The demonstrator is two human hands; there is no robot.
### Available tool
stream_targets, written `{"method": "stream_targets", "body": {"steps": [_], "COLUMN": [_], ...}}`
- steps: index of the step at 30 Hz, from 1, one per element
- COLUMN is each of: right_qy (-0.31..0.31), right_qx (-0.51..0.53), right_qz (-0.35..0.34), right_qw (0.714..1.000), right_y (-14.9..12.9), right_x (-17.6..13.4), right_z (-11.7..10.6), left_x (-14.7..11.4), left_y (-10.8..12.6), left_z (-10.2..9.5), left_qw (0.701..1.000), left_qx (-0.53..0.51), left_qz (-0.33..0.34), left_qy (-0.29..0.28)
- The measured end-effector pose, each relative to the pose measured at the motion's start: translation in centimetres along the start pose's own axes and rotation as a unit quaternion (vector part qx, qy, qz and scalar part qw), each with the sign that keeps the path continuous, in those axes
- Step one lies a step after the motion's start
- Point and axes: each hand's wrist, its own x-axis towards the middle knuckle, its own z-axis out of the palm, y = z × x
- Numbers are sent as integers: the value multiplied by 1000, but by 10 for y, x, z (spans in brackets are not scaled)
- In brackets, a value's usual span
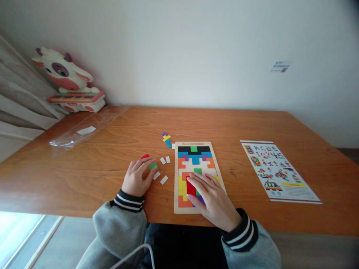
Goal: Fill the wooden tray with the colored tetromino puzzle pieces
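Note:
My left hand (pixel 137 177) is left of the wooden puzzle board, with thumb and fingertips closed around a small green block (pixel 153 166). Just beyond those fingers lies a red block (pixel 145 156). Stretched out over the lower half of the puzzle board (pixel 176 207) is my right hand (pixel 211 198); its thumb and index finger lie along a red piece (pixel 191 186) in the board. Black, blue, orange, yellow, green and purple pieces fill parts of the board. The right hand hides some of the lower right pieces.
Several white tiles (pixel 164 180) lie between my left hand and the board. Purple, yellow (pixel 166 138) and blue blocks sit beyond them. A printed pattern sheet (pixel 280 173) is at right, a clear plastic bag (pixel 86 130) and a cow toy (pixel 71 82) at left.

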Motion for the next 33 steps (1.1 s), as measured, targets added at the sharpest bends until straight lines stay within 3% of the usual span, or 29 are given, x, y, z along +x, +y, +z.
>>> {"method": "stream_targets", "body": {"steps": [4, 10, 15, 21, 29, 33], "right_qy": [16, 167, 244, 220, 204, 211], "right_qx": [10, 23, 30, 31, 52, 58], "right_qz": [1, 64, 131, 121, 136, 146], "right_qw": [1000, 984, 961, 967, 968, 965], "right_y": [5, 32, 53, 51, 49, 46], "right_x": [-4, -25, -46, -43, -39, -37], "right_z": [-2, -10, -18, -19, -19, -21], "left_x": [33, 101, 129, 118, 70, 59], "left_y": [-11, -55, -86, -99, -109, -107], "left_z": [8, 53, 80, 78, 52, 43], "left_qw": [998, 987, 978, 981, 986, 989], "left_qx": [20, 5, 16, 53, 47, 16], "left_qz": [16, 42, 58, 42, 46, 54], "left_qy": [-50, -158, -202, -184, -153, -138]}}
